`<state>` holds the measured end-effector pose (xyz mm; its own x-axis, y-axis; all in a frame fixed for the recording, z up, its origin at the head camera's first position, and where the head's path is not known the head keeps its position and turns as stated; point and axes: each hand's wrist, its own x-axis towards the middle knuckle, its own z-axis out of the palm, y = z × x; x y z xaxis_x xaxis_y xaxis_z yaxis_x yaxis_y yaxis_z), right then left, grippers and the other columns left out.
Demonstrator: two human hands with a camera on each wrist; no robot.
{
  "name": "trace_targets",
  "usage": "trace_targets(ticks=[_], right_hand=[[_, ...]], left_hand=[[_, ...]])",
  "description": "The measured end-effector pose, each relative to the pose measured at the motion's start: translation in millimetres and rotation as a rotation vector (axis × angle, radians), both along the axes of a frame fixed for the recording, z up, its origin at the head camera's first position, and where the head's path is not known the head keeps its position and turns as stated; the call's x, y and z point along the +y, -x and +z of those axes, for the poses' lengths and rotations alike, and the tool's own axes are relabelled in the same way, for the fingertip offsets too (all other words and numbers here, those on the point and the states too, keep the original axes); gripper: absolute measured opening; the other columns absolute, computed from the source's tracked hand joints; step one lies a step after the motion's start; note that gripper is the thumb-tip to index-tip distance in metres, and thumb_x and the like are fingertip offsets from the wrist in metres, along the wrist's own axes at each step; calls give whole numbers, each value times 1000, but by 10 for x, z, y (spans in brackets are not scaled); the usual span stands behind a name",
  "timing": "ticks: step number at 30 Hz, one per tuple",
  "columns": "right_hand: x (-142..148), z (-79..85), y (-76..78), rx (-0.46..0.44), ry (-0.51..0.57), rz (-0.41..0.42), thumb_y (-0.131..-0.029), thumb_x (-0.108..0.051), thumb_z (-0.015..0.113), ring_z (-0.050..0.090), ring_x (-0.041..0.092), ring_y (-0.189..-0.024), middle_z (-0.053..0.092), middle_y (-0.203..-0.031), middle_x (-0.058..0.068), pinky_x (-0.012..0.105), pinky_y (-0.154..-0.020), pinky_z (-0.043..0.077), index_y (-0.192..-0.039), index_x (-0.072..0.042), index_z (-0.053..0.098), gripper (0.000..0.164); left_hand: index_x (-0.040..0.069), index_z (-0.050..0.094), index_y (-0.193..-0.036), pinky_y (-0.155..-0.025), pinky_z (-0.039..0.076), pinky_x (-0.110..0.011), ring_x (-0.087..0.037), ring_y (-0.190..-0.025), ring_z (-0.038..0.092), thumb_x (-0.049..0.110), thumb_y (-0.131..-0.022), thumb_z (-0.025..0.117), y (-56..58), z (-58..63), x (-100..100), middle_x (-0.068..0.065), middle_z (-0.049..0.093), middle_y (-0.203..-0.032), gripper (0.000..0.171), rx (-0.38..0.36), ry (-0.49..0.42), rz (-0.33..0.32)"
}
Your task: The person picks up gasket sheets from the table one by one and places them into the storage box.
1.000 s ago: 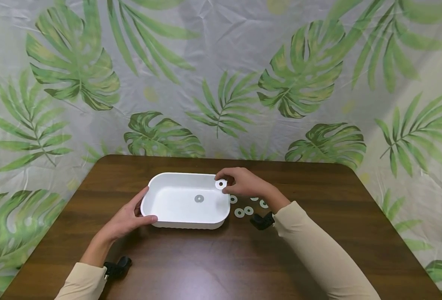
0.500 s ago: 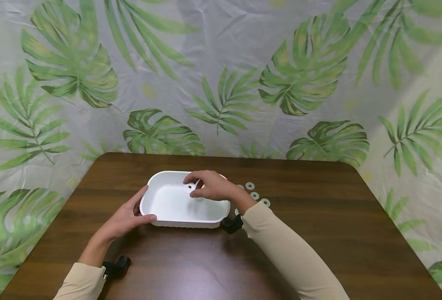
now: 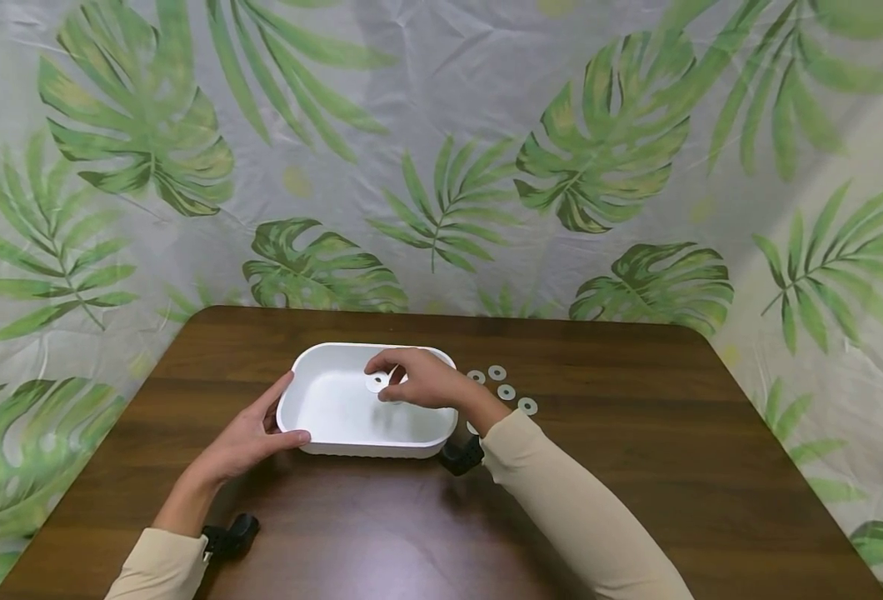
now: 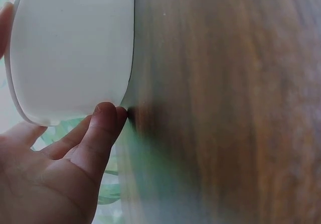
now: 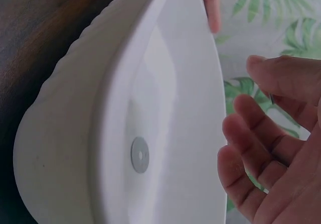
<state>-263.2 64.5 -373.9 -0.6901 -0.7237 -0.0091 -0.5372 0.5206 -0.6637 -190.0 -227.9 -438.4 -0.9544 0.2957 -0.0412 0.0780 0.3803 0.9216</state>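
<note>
My left hand [image 3: 250,433] grips the left end of a white rounded tray [image 3: 291,417], its thumb at the near corner. In the left wrist view the fingers hold the tray's [image 4: 75,48] end wall. Over the inside of the tray, my right hand [image 3: 426,379] pinches a flat washer [image 3: 377,382] between thumb and forefinger. Only a thin dark edge of that washer [image 5: 272,99] shows under the thumb in the right wrist view; the other fingers are loosely bent. A second grey washer [image 5: 140,154] lies on the tray's floor, hidden behind the right hand in the head view.
Several more flat washers [image 3: 506,392] lie on the brown wooden table [image 3: 599,375] just right of the tray, some partly hidden by the right forearm. Black wrist cameras [image 3: 235,536] hang from both wrists. A leaf-patterned cloth [image 3: 441,167] stands behind the table.
My right hand has carried the washer leftward from the tray's right rim to over its middle, then sunk slightly. The left hand has kept its grip on the tray.
</note>
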Motion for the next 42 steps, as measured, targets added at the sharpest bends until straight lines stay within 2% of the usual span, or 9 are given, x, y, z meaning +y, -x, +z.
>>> trace_targets(ticks=[4,9,16,22,28,30,36,42], right_hand=[[12,-13,3,0,-6,0,-91,-11,69,67,20,-102,67,-126,8,24,-91,50,-126,-10,64,36],[5,-21,2,-10,-4,-8,-91,-10,69,67,20,-102,67,-126,7,25,-89,50,-126,-11,64,35],[-15,-6,5,-1,-5,9,-91,-10,69,67,20,-101,67,-127,9,23,-89,50,-125,-11,64,35],[-9,-49,28,16,6,20,-89,-9,71,67,20,-99,68,-125,8,22,-89,50,-123,-11,65,34],[-22,-54,31,5,24,18,-88,-8,72,66,19,-98,68,-123,7,22,-89,50,-121,-11,65,34],[-28,-54,30,1,29,-1,-88,-8,72,65,21,-101,67,-125,7,25,-90,51,-126,-12,64,39],[2,-75,24,37,64,-109,-91,-9,70,59,34,-117,56,-136,14,41,-94,51,-139,-16,55,52],[180,-93,-3,95,52,-155,-92,-9,68,59,33,-119,55,-135,11,42,-93,51,-135,-16,59,44]], left_hand=[[8,9,-160,-82,49,-16,1,-113,50,17,-86,77,-1,-5,5,-28,19,-162,102,3,9,6],[7,8,-160,-81,50,-18,-4,-112,53,17,-86,77,-5,-13,6,-29,22,-161,102,-10,5,0],[6,7,-160,-82,49,-17,-1,-112,51,17,-87,76,-6,-6,2,-29,20,-162,102,-12,-1,0],[6,8,-160,-82,49,-17,-8,-116,51,17,-86,77,2,11,-3,-30,20,-162,102,2,13,1],[4,7,-160,-82,49,-17,-3,-113,52,16,-86,77,14,10,-7,-31,21,-161,102,8,3,-8],[4,7,-160,-82,49,-17,-8,-115,53,15,-86,76,15,6,-5,-32,22,-160,102,7,-1,-11],[3,6,-160,-80,50,-17,-39,-125,49,14,-87,76,15,-10,0,-34,22,-159,102,10,-11,-15],[5,6,-160,-80,50,-17,-41,-127,49,14,-87,76,13,-23,-2,-33,22,-159,101,7,-11,-13]])
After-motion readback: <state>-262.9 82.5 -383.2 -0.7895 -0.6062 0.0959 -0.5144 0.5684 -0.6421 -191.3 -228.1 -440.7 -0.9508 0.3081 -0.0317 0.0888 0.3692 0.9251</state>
